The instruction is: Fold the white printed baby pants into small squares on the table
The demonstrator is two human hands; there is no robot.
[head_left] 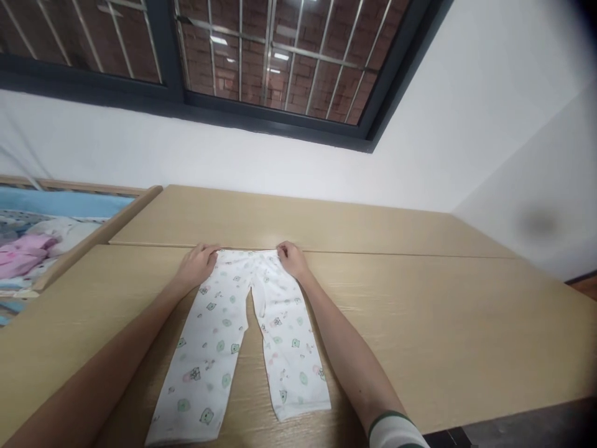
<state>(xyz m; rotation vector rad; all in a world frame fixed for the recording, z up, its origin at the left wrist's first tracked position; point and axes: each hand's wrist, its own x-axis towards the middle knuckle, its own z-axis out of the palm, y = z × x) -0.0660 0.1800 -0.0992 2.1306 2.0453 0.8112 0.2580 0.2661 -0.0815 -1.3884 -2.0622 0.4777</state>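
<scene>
L hand [198, 264] grip pinches left waistband corner of baby pants [242, 336]; R hand [291, 258] grip pinches right corner. Pants flat on tabletop [443, 311], legs twd person.

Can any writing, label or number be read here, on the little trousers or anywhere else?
None can be read. The trousers carry only small green and pink pictures, too blurred to show letters; the table and the window frame show no writing.
</scene>
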